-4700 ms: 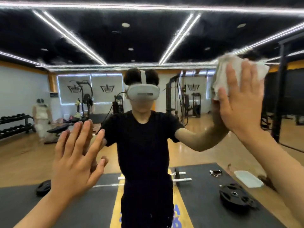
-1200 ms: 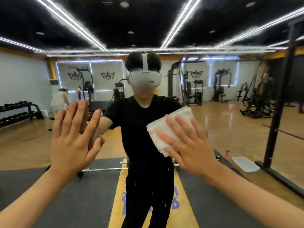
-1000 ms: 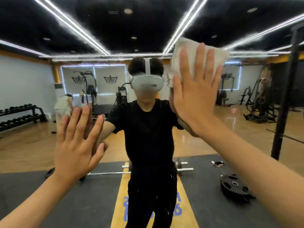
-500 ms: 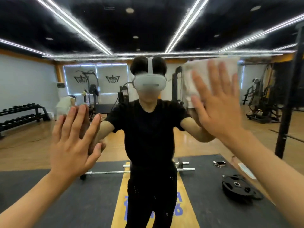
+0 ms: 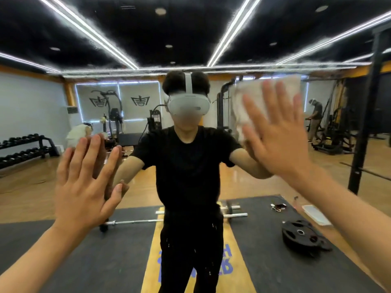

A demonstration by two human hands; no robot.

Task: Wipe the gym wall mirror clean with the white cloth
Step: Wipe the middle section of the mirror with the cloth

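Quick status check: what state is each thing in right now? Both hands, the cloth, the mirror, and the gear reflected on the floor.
mirror: upright; streaks too faint to judge.
white cloth: pressed to the mirror under the right hand, blurred.
right hand: flat, fingers spread, pressing the white cloth.
left hand: flat, palm on the mirror, holding nothing.
barbell: lying on the mat.
weight plate: lying flat on the mat.

A glossy light-brown wooden floor [image 5: 31, 187] carries black rubber mats [image 5: 105, 261] split by a yellow strip with blue lettering [image 5: 151, 250]. On the mats lie a long steel barbell [image 5: 131, 222] and stacked black round weight plates [image 5: 300, 233]. A flat white rectangular tray [image 5: 315, 214] sits at the right mat's edge.
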